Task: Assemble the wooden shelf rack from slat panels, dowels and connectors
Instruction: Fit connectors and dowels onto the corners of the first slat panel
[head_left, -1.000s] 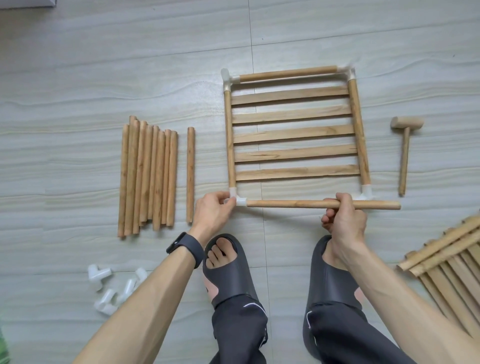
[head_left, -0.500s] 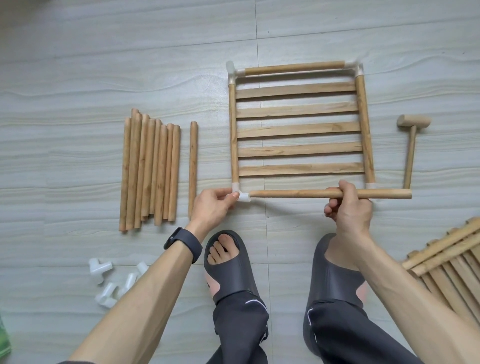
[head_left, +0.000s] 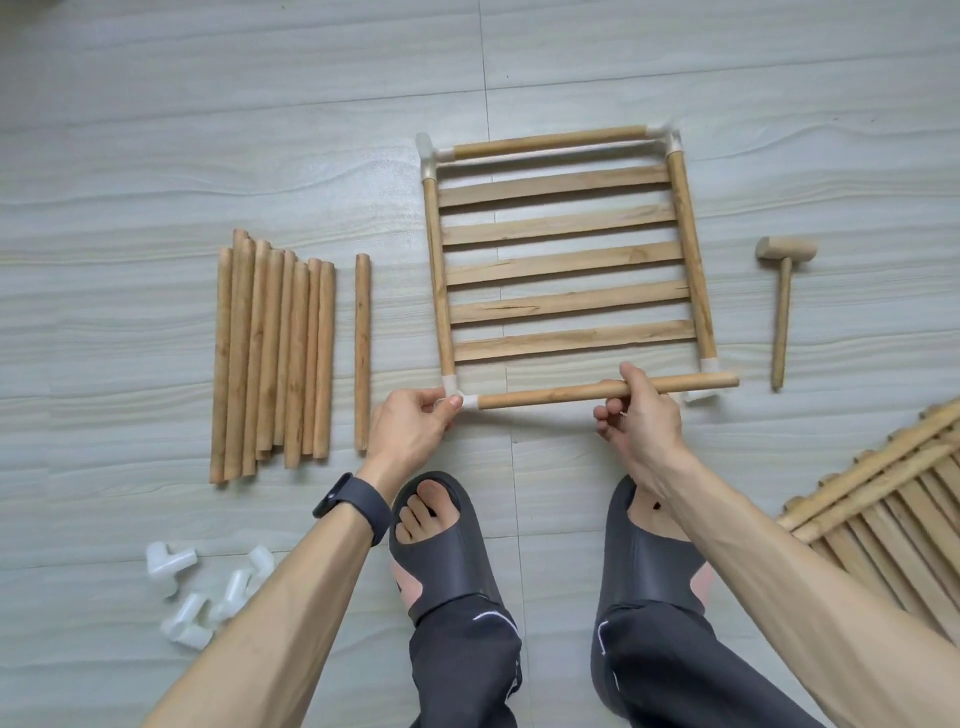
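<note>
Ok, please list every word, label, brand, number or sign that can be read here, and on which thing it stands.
No text can be read in this view.
Dark wristband: no digits or brand show.
White marks on the trousers: too small to tell if they are letters.
The dowels, slat panel, mallet, white connectors: no print visible.

Most of what lies before you is pale, unvarnished wood: the slat panel (head_left: 566, 262), the dowels (head_left: 270, 353) and the mallet (head_left: 783, 312) all look matt, with visible grain. Your connectors (head_left: 171, 558) are smooth, white, slightly translucent plastic. The floor (head_left: 156, 130) is grey tile with a faint sheen and wavy streaks, your slippers (head_left: 447, 571) look like matt dark rubbery foam, and the watch band (head_left: 358, 501) is matt black.
</note>
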